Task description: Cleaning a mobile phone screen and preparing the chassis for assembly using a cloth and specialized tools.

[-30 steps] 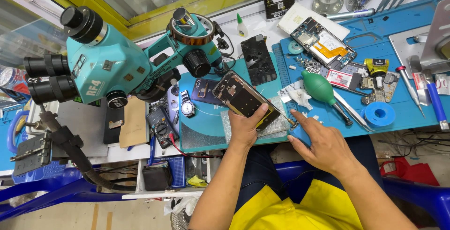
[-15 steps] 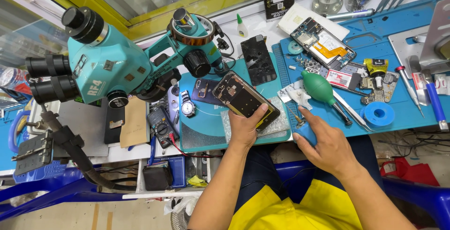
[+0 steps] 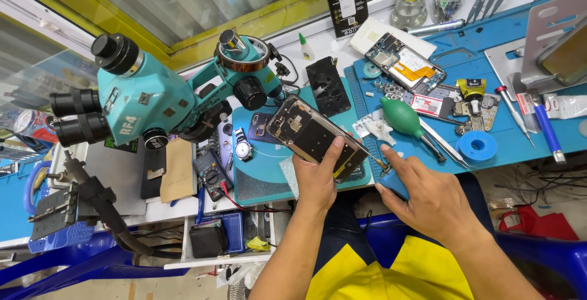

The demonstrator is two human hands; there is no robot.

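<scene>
My left hand [image 3: 319, 178] grips an opened phone body [image 3: 315, 135], back cover off, held tilted over the teal work mat [image 3: 263, 178]. My right hand [image 3: 428, 199] is closed around a blue-handled screwdriver [image 3: 391, 181]. Its thin tip points at the phone's lower right edge, right beside my left thumb.
A teal microscope [image 3: 153, 95] stands at the left. A blue mat [image 3: 477, 117] to the right carries another opened phone [image 3: 403, 62], a green air blower [image 3: 400, 117], a blue tape roll [image 3: 478, 147], tweezers and screwdrivers. A wristwatch [image 3: 243, 149] and a multimeter [image 3: 211, 171] lie near the microscope base.
My right hand has lifted off the blue mat, picked up the blue-handled screwdriver and brought its tip to the phone. My left hand keeps holding the phone in the same place.
</scene>
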